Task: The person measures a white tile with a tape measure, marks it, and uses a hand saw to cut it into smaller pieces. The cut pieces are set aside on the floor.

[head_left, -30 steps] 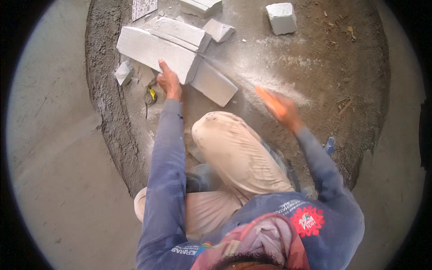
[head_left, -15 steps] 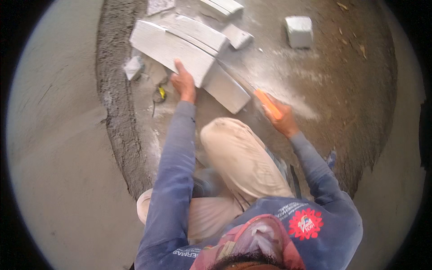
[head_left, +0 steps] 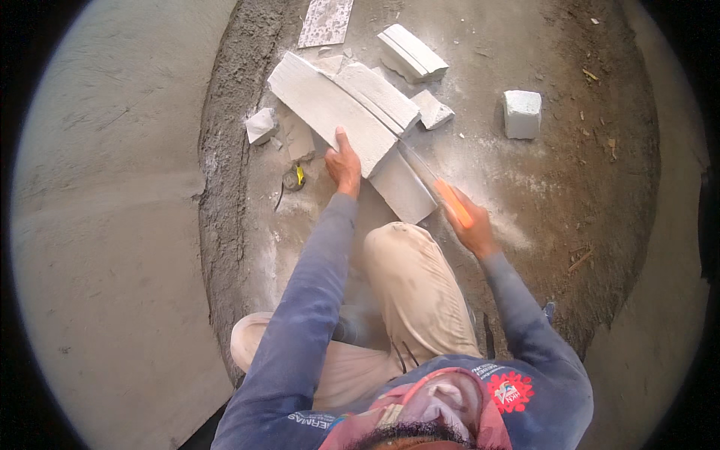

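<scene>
While left hand (head_left: 344, 163) presses flat on the long grey block (head_left: 334, 112) at upper centre | right hand (head_left: 471, 225) grips orange-handled saw (head_left: 439, 187) | cut looks partway, end piece not yet free

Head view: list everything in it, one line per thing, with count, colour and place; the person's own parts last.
Long block: one, pale grey, on the ground at upper centre, under the left hand.
Cut block piece: one, pale grey, at the long block's near end.
Slab on top: one, pale grey, lying on the long block.
Saw: one, orange handle, grey blade, at the cut, in the right hand.
Cube block: one, whitish, upper right.
Grooved block: one, pale grey, top centre.
Offcuts: several, pale grey, around the long block.
Flat speckled tile: one, grey, top edge.
Small yellow object: one, left of the left hand; kind unclear.
Left hand: pressed on the long block.
Right hand: closed on the saw handle.
</scene>
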Motion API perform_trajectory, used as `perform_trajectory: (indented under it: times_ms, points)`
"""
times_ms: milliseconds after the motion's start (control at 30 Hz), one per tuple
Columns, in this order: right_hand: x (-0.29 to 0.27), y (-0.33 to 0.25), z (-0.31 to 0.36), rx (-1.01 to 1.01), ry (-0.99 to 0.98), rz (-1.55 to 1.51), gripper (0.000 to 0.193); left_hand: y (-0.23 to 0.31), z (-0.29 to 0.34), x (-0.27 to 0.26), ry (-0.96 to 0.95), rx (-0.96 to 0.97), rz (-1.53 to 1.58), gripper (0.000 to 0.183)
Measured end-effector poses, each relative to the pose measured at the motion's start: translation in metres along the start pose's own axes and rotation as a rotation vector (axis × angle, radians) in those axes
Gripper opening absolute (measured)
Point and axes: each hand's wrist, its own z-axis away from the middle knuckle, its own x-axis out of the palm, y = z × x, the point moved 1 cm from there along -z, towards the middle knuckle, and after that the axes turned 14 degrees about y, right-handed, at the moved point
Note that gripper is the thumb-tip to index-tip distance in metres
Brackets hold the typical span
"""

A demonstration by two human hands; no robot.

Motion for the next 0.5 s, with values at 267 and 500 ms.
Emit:
perform_trajectory:
  times_ms: [267, 500]
  points:
    - [-0.042, -0.016, 0.048, 0.082, -0.114, 0.05, 0.052, -0.012, 0.003, -0.014, 0.041, -0.006, 0.054, 0.103]
    - [-0.02, 0.016, -0.002, 0.046, -0.068, 0.006, 0.053, -0.003, 0.018, 0.004, 0.072, 0.027, 0.094, 0.103]
